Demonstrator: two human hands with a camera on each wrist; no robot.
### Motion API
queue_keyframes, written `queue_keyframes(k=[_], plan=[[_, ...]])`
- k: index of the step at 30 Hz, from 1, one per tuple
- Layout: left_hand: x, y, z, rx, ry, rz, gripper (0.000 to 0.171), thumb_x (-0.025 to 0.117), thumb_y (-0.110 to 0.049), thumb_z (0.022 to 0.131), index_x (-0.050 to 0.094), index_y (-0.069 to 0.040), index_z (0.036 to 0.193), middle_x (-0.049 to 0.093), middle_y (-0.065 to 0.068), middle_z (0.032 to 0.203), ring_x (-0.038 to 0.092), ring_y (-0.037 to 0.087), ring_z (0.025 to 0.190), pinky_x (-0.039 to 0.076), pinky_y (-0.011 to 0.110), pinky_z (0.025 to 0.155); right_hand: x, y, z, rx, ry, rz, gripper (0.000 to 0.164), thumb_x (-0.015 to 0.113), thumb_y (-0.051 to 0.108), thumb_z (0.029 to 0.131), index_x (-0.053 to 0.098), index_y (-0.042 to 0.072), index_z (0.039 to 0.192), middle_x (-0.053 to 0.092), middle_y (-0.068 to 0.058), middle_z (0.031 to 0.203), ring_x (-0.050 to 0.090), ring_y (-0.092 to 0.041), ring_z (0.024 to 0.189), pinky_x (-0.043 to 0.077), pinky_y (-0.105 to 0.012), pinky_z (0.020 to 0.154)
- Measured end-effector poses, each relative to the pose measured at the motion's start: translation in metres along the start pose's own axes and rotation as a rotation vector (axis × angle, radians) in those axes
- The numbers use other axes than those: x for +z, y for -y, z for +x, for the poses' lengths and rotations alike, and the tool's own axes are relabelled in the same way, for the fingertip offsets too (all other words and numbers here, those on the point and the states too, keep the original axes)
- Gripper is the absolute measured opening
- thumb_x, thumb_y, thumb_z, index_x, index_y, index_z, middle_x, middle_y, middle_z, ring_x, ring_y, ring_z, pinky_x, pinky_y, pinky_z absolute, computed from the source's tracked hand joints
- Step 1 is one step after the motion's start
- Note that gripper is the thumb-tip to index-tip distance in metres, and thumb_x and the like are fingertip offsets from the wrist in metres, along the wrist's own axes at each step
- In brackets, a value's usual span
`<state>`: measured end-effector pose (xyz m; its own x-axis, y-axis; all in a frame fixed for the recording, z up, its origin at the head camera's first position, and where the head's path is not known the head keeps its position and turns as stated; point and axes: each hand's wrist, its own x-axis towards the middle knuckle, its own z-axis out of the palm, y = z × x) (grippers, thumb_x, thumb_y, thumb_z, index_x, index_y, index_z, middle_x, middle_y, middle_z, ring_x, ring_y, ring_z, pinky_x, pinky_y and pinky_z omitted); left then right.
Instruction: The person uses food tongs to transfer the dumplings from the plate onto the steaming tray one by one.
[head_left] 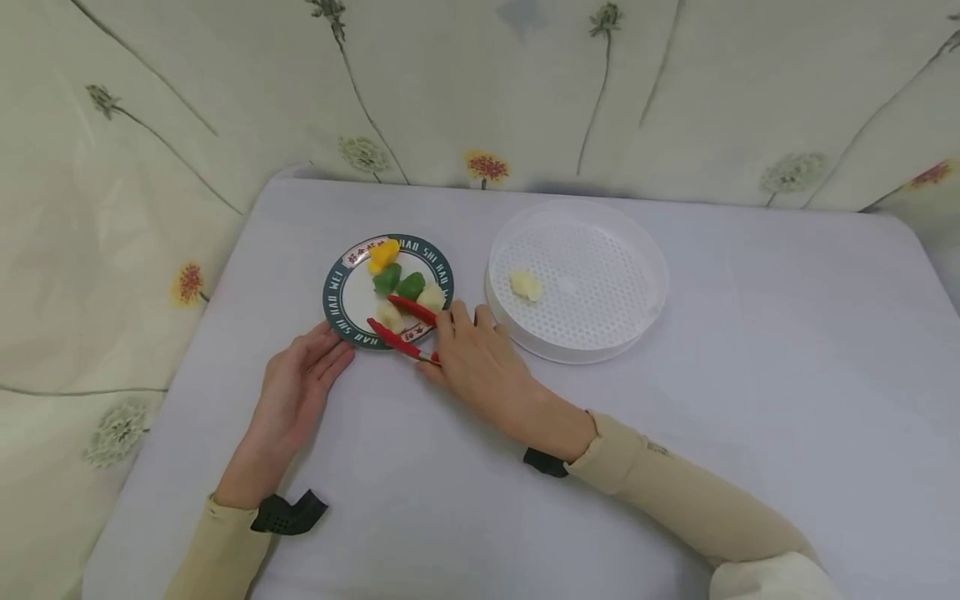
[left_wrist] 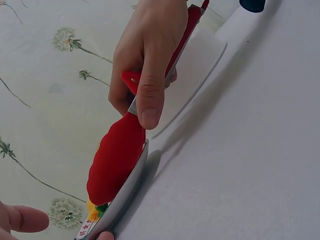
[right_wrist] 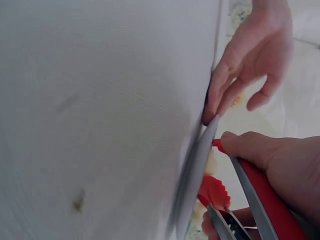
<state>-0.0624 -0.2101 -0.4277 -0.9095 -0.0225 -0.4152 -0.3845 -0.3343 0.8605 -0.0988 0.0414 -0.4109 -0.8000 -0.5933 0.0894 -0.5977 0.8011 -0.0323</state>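
My right hand [head_left: 487,367] grips a pair of red-headed tongs [head_left: 399,341] over the near side of a round plate [head_left: 337,312] with a green lettered rim. Between the spread tong heads lies a pale dumpling-like piece [head_left: 389,317]; whether they touch it I cannot tell. Another pale piece [head_left: 431,297], two green pieces [head_left: 411,286] and a yellow one [head_left: 384,255] also sit on the plate. My left hand [head_left: 296,387] touches the plate's near left edge with its fingers extended. In the left wrist view, one broad tong head [left_wrist: 117,160] hides most of the plate's contents.
Right of the plate stands a white, round, perforated steamer tray [head_left: 592,283] with a raised rim. One pale yellow piece [head_left: 526,285] lies inside, toward its left. A white cloth [head_left: 675,467] covers the table, and a flower-patterned cloth [head_left: 450,83] hangs behind.
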Motion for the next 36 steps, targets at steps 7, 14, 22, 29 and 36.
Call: queue_keyframes(k=[7, 14, 22, 29, 36], plan=[[0.0024, -0.0026, -0.0024, -0.006, -0.007, 0.005, 0.057, 0.03, -0.022, 0.118, 0.021, -0.005, 0.172, 0.03, 0.014, 0.178, 0.038, 0.023, 0.16, 0.039, 0.027, 0.13, 0.0022, 0.0029, 0.003, 0.022, 0.024, 0.061, 0.058, 0.066, 0.05, 0.105, 0.059, -0.001, 0.133, 0.06, -0.012, 0.106, 0.05, -0.026, 0.085, 0.051, -0.03, 0.056], [0.0016, -0.002, -0.0026, 0.002, 0.001, 0.006, 0.058, 0.03, -0.023, 0.118, 0.02, -0.004, 0.172, 0.028, 0.015, 0.178, 0.037, 0.023, 0.161, 0.037, 0.027, 0.132, 0.0022, 0.0029, 0.0031, 0.031, 0.019, 0.076, 0.056, 0.066, 0.048, 0.106, 0.058, -0.001, 0.133, 0.06, -0.012, 0.107, 0.052, -0.026, 0.087, 0.057, -0.034, 0.057], [0.0008, -0.0011, -0.0005, 0.002, 0.004, 0.01, 0.058, 0.03, -0.022, 0.118, 0.02, -0.004, 0.172, 0.029, 0.015, 0.178, 0.037, 0.023, 0.161, 0.037, 0.028, 0.132, 0.0014, 0.0004, 0.0014, 0.01, -0.037, 0.005, 0.052, 0.068, 0.047, 0.105, 0.061, 0.0, 0.127, 0.06, -0.01, 0.101, 0.053, -0.025, 0.083, 0.058, -0.032, 0.058], [0.0004, -0.0007, -0.0004, -0.003, 0.004, 0.002, 0.057, 0.029, -0.022, 0.118, 0.02, -0.005, 0.172, 0.029, 0.015, 0.178, 0.037, 0.023, 0.16, 0.037, 0.028, 0.132, 0.0001, -0.0007, 0.0, 0.006, -0.039, 0.0, 0.052, 0.068, 0.047, 0.105, 0.062, 0.0, 0.127, 0.06, -0.01, 0.101, 0.053, -0.025, 0.083, 0.059, -0.033, 0.057], [0.0005, -0.0008, -0.0006, -0.006, -0.003, -0.004, 0.057, 0.029, -0.022, 0.118, 0.021, -0.005, 0.172, 0.03, 0.014, 0.178, 0.038, 0.023, 0.16, 0.037, 0.029, 0.132, -0.0037, -0.0019, 0.0009, -0.005, -0.032, 0.003, 0.053, 0.067, 0.048, 0.105, 0.061, 0.0, 0.126, 0.059, -0.01, 0.1, 0.051, -0.025, 0.081, 0.055, -0.03, 0.054]])
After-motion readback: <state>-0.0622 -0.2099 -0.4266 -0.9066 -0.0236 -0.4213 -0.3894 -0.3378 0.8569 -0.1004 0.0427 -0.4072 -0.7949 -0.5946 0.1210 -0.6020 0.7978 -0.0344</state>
